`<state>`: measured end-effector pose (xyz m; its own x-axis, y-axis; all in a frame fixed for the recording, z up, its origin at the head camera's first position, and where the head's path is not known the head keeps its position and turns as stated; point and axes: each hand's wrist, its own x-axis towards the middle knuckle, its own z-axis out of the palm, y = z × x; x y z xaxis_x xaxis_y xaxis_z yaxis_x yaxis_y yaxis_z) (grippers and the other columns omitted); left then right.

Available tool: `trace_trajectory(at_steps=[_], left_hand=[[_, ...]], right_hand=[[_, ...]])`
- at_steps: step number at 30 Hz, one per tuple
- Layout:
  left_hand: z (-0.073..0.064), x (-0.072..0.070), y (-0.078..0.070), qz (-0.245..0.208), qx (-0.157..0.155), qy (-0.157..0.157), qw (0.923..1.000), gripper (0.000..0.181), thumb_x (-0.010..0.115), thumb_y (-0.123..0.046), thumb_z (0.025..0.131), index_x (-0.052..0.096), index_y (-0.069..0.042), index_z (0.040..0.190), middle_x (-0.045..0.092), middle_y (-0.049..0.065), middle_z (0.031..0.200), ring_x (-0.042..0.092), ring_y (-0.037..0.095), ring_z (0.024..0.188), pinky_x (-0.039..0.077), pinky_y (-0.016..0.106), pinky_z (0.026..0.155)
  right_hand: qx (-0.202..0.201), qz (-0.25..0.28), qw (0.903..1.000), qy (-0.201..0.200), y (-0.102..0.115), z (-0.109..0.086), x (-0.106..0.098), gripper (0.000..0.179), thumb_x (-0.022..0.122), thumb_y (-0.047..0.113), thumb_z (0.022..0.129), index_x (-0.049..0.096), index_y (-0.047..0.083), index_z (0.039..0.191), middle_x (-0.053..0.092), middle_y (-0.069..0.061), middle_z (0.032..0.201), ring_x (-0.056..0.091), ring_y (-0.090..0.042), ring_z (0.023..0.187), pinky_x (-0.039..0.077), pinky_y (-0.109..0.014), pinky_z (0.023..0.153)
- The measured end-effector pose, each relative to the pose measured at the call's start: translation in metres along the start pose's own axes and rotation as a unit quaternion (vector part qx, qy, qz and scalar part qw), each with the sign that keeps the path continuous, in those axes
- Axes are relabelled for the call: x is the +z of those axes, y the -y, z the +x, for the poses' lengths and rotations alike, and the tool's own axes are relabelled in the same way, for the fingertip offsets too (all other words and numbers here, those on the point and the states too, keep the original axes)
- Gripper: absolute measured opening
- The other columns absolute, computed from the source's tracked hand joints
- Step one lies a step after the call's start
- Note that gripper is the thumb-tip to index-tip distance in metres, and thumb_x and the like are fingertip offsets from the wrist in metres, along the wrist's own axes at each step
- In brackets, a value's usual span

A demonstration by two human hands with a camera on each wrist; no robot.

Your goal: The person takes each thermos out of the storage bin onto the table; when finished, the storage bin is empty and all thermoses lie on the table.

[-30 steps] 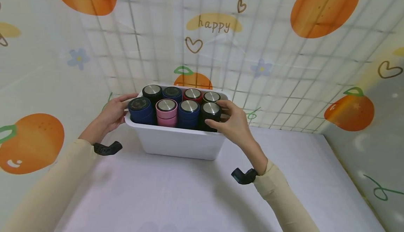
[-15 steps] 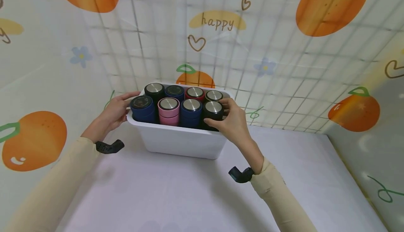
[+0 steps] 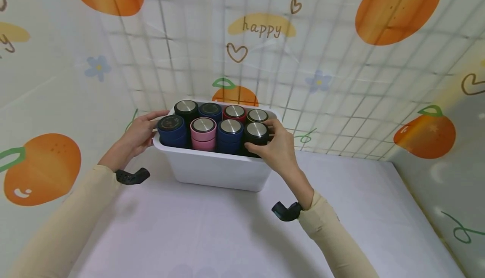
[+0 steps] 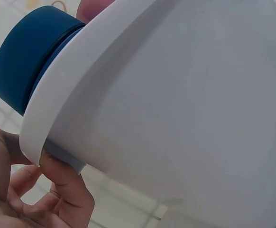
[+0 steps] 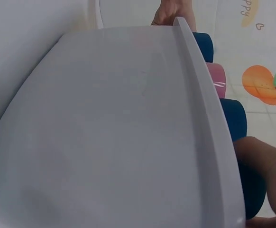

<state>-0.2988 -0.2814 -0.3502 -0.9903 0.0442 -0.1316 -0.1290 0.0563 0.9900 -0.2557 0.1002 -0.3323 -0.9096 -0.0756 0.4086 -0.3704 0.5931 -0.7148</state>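
A white plastic bin [image 3: 212,168] stands on the table, packed with upright thermos bottles in two rows. My left hand [image 3: 138,135] holds the bin's left end, its fingers hooked at the rim [image 4: 48,118] in the left wrist view. At the front right corner my right hand [image 3: 282,145] grips a black thermos [image 3: 257,131] with a steel-topped lid, thumb in front and fingers behind. Beside it in the front row are a blue thermos [image 3: 230,135], a pink thermos [image 3: 203,135] and a dark-lidded blue thermos [image 3: 171,131]. The bottles' lower parts are hidden inside the bin.
The back row has a black thermos [image 3: 186,107], a dark blue one [image 3: 210,109], a red-rimmed one [image 3: 234,112] and another steel-topped one [image 3: 257,115]. Behind the bin rises a wire grid covered by a printed curtain [image 3: 322,114]. A pale cloth covers the table [image 3: 212,236].
The head view has shifted slightly, so the scene sits a little further right. My right wrist has moved slightly left. Both hands keep their holds, and the bottles look unmoved in the bin.
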Motion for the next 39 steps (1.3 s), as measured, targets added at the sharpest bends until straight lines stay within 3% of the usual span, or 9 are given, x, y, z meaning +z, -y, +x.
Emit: trace_trajectory(at_steps=[8,18,29,39], left_hand=[[0.002,0.002,0.001,-0.015,-0.005,0.004,0.9999,0.048,0.041,-0.017,0.109,0.036,-0.017,0.157,0.046,0.011,0.133,0.069,0.013,0.085,0.060,0.030,0.068],[0.000,0.001,0.001,-0.019,0.001,0.005,0.9998,0.048,0.041,-0.016,0.108,0.036,-0.016,0.156,0.049,0.009,0.129,0.069,0.014,0.082,0.060,0.027,0.063],[0.001,-0.001,0.001,-0.017,0.005,0.008,0.9998,0.048,0.042,-0.020,0.109,0.036,-0.018,0.157,0.056,0.002,0.119,0.069,0.013,0.083,0.060,0.027,0.064],[0.001,-0.003,0.002,-0.055,0.009,0.018,0.9983,0.049,0.042,-0.014,0.108,0.035,-0.013,0.157,0.063,-0.003,0.107,0.070,0.014,0.078,0.059,0.027,0.059]], right_hand=[[-0.015,0.020,0.9996,-0.010,0.003,-0.002,-0.007,0.067,0.092,0.025,0.071,0.057,0.008,0.125,0.067,-0.013,0.114,0.067,-0.028,0.097,0.057,-0.039,0.085],[-0.059,0.050,0.9960,-0.044,0.024,-0.002,-0.022,0.063,0.092,0.021,0.070,0.061,0.010,0.123,0.067,-0.010,0.105,0.071,-0.027,0.085,0.059,-0.037,0.071],[-0.101,0.072,0.9899,-0.069,0.038,0.003,-0.037,0.061,0.091,0.017,0.070,0.063,0.010,0.123,0.068,-0.006,0.104,0.070,-0.024,0.085,0.058,-0.038,0.075],[-0.115,0.078,0.9865,-0.086,0.053,0.006,-0.048,0.056,0.090,0.016,0.070,0.064,0.011,0.120,0.068,-0.003,0.101,0.070,-0.018,0.082,0.056,-0.031,0.082]])
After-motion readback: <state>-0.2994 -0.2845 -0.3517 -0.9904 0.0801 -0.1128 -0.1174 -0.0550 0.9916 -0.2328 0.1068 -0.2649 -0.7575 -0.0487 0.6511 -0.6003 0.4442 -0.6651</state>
